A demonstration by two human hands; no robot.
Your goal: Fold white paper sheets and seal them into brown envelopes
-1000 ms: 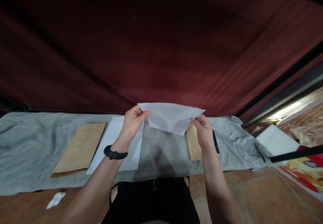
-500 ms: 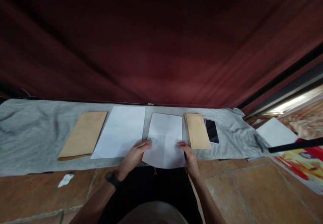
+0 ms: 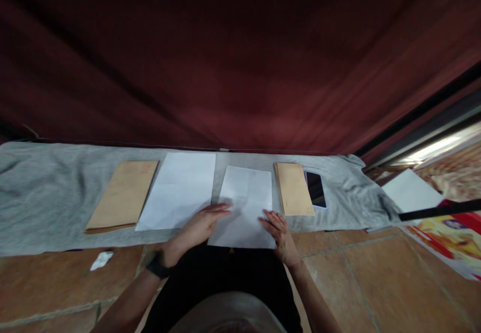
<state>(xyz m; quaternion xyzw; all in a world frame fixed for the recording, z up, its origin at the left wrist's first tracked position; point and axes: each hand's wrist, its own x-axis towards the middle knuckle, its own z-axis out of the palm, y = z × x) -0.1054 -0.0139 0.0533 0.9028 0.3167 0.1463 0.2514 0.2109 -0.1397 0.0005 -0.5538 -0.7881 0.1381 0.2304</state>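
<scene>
fingers (image 3: 219,209) rest on white paper (image 3: 246,188) between larger sheet (image 3: 184,188) and brown stack (image 3: 295,189).

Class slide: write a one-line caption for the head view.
Left hand and right hand on a white sheet, between a larger sheet and a brown paper stack.

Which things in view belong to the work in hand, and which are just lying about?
Part of the work:
smaller white sheet, under the left hand and right hand
probably larger white paper, left brown stack, right brown stack

Apparently just lying about:
phone
white scrap on the floor
printed item, far right
</scene>
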